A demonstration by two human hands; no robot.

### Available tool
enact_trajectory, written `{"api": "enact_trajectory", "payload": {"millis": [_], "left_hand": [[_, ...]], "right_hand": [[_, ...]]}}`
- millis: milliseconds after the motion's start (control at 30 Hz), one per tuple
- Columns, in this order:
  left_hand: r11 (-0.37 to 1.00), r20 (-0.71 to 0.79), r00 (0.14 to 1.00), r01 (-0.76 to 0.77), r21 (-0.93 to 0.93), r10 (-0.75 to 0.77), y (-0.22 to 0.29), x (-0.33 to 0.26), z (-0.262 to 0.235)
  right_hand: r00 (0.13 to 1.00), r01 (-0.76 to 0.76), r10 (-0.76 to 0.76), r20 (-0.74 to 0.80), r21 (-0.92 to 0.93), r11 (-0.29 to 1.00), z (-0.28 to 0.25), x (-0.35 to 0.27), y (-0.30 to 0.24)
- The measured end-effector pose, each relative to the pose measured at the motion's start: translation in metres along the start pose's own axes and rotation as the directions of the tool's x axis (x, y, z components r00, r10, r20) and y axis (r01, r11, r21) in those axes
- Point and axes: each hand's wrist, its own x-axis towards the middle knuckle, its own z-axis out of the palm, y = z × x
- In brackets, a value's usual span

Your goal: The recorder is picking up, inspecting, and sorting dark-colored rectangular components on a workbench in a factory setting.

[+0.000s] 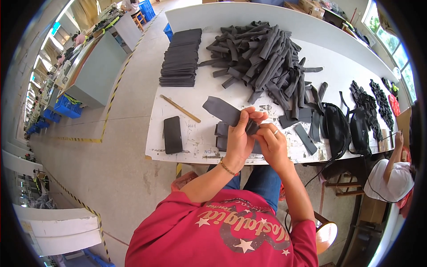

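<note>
A dark grey fabric piece [221, 110] is pinched in my left hand [239, 138], its flat end pointing up and to the left. My right hand [272, 144], with a ring on one finger, has its fingertips closed on the same fabric piece at the other end. Part of that end is hidden between the fingers. Under and beside my left hand, more folded dark grey fabric pieces [221, 130] lie on the white table [200, 133]. Several flat fabric strips [306, 139] rest to the right of my right hand.
Farther back is a heap of grey fabric tubes [267, 53], with a neat stack of folded pieces [180, 60] on its left. A wooden stick [180, 108] and a black phone [172, 135] lie at left. Black bags [336, 129] stand at right, near another person [391, 178].
</note>
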Motion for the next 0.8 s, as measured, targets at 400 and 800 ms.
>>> {"api": "enact_trajectory", "payload": {"millis": [400, 800], "left_hand": [[0.989, 0.062, 0.994, 0.077, 0.127, -0.085, 0.009, 0.018, -0.006], [0.996, 0.246, 0.966, 0.069, 0.055, -0.081, 0.007, 0.009, -0.005]], "right_hand": [[0.782, -0.446, 0.614, -0.105, 0.593, 0.671, 0.034, -0.005, 0.005], [0.633, -0.497, 0.773, 0.029, 0.781, 0.378, 0.001, -0.024, -0.004]]}}
